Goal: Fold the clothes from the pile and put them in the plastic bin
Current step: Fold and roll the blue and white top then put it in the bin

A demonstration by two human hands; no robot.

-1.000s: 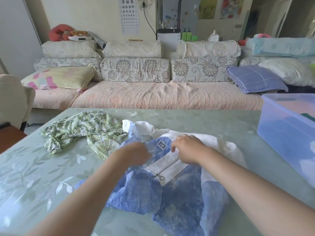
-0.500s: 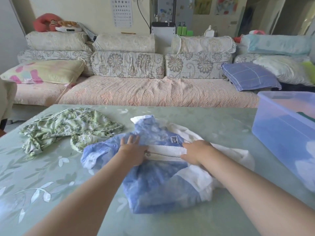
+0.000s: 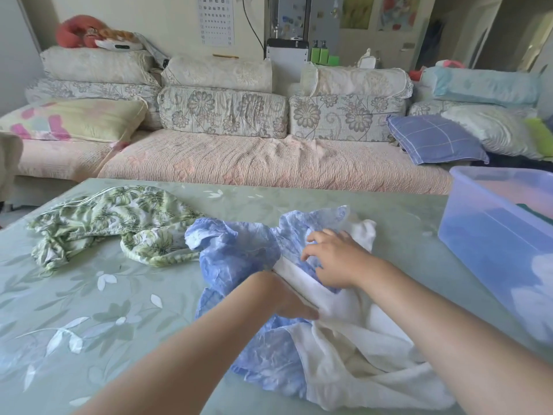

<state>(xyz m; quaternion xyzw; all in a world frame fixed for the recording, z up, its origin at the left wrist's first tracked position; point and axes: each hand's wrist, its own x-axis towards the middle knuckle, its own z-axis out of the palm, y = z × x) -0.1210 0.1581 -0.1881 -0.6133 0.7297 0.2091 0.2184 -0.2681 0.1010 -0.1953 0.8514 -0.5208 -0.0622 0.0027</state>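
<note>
blue-white garment (image 3: 239, 256) runs near-far; right hand (image 3: 336, 260) spread on top; left hand (image 3: 282, 298) tucked under fold, grip unclear; plastic bin (image 3: 493, 235) lies right, nearer right hand.

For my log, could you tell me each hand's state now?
Left hand: cannot tell, fingers hidden in the garment.
Right hand: open, resting on the garment.

Fingers of left hand (image 3: 287, 298) hidden inside blue garment (image 3: 239, 253) fold. Plastic bin (image 3: 490, 235), right of garment, cropped by frame edge.
</note>
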